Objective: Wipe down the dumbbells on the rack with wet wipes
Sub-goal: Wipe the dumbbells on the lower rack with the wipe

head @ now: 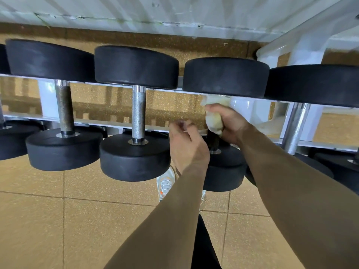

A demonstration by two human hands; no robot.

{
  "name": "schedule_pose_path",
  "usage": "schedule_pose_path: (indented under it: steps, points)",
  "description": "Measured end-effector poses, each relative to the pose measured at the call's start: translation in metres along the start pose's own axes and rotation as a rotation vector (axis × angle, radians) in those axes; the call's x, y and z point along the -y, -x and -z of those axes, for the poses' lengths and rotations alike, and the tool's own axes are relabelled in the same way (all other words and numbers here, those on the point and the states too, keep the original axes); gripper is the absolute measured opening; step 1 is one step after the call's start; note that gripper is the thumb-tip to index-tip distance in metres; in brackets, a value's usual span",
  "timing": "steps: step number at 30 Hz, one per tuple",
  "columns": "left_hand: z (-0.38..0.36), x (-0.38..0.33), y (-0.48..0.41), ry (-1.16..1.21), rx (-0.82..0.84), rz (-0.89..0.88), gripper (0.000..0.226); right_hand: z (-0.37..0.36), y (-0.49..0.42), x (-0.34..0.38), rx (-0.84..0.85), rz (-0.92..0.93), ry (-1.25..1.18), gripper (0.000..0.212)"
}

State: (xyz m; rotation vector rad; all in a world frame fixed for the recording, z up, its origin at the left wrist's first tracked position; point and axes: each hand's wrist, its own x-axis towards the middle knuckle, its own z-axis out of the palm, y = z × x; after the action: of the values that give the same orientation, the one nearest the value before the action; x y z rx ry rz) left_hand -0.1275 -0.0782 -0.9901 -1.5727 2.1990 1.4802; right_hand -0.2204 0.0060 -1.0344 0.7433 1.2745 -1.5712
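So we've got the right hand (231, 123) clenched round a wet wipe (213, 121), and the wipe is bunched round the handle (212, 141) of the dumbbell (225, 76) that sits fourth from the left on the white rack (240, 107). The wipe is up at the far end of the handle, right under the far head. The near stretch of handle shows dark and bare below the fist. The left hand (186, 146) hovers just to the left with its fingers curled. Whether it's pinching a corner of the wipe or nothing at all, we honestly can't tell.

Tips for this bit, as we see it:
- Squeeze firm and twist while sliding the wipe toward the near head, so it cleans all the way round the handle, not just the top.
- Don't skip the spots where handle meets head.
- The heads probably want a flat, spread-out wipe rather than a wad, so we'd unfold it for those.
- The dumbbell rests on the rack, so there's no need to lift it. Just don't shove it sideways into its neighbours.

Count: five dumbbells in view on this row, the leftmost cut off by the edge, plus dark shapes low on the right we can't sort out. One wipe. Two hands. One pale shoe (166, 183) on the tan floor tiles (58, 210).
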Motion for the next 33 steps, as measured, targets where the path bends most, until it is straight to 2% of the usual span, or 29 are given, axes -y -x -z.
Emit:
schedule_pose_path:
  steps: [2, 5, 7, 9, 11, 12, 14, 16, 18, 19, 21, 22, 25, 28, 30, 31, 33]
  points:
    - [-0.001, 0.001, 0.000, -0.004, 0.006, 0.004, 0.029, 0.007, 0.005, -0.010, 0.022, -0.068, 0.049, 0.013]
    - [-0.001, 0.002, 0.000, -0.010, -0.004, 0.029, 0.025, 0.008, 0.011, -0.027, -0.001, 0.007, 0.127, 0.038]
    - [-0.001, 0.002, -0.001, -0.008, -0.005, 0.046, 0.021, -0.001, 0.014, -0.028, -0.161, 0.045, 0.299, 0.039]
    - [-0.001, 0.001, -0.001, 0.003, -0.012, 0.042, 0.024, -0.011, 0.009, -0.019, -0.395, 0.072, 0.463, 0.031]
    - [-0.001, 0.001, -0.001, 0.014, -0.012, 0.039, 0.028, -0.024, 0.002, -0.003, -0.525, 0.127, 0.432, 0.019]
    - [-0.001, 0.001, -0.001, 0.018, -0.005, 0.044, 0.026, -0.030, -0.001, 0.005, -0.546, 0.154, 0.381, 0.019]
    - [0.001, 0.000, 0.000, 0.018, 0.012, 0.058, 0.023, -0.034, -0.004, 0.016, -0.490, 0.196, 0.224, 0.017]
    - [0.001, 0.000, 0.000, 0.008, 0.023, 0.051, 0.024, -0.029, 0.001, 0.017, -0.317, 0.215, 0.069, 0.010]
    - [0.002, 0.001, 0.000, -0.004, 0.030, 0.051, 0.020, -0.013, 0.006, 0.004, -0.096, 0.135, 0.005, 0.007]
    - [0.002, 0.001, -0.001, -0.008, 0.032, 0.057, 0.019, -0.005, 0.008, -0.006, -0.017, 0.071, 0.007, 0.017]
    - [0.001, 0.001, -0.001, -0.018, 0.037, 0.054, 0.022, 0.008, 0.004, -0.025, 0.065, -0.032, 0.064, 0.054]
    - [0.001, 0.001, -0.001, -0.026, 0.040, 0.054, 0.025, 0.009, 0.006, -0.029, 0.075, -0.048, 0.095, 0.062]
    - [0.000, 0.001, -0.001, -0.037, 0.050, 0.059, 0.030, 0.009, 0.008, -0.031, -0.028, 0.014, 0.205, 0.051]
    - [0.000, 0.001, -0.003, -0.039, 0.042, 0.069, 0.033, -0.007, 0.006, -0.023, -0.308, 0.101, 0.292, 0.042]
    - [0.000, 0.001, -0.003, -0.035, 0.043, 0.074, 0.033, -0.021, 0.004, -0.013, -0.419, 0.161, 0.228, 0.032]
    - [0.001, 0.001, -0.003, -0.035, 0.048, 0.075, 0.033, -0.027, 0.005, -0.006, -0.443, 0.185, 0.169, 0.023]
    - [0.001, -0.001, -0.002, -0.044, 0.060, 0.078, 0.035, -0.030, 0.008, 0.006, -0.385, 0.238, 0.063, 0.020]
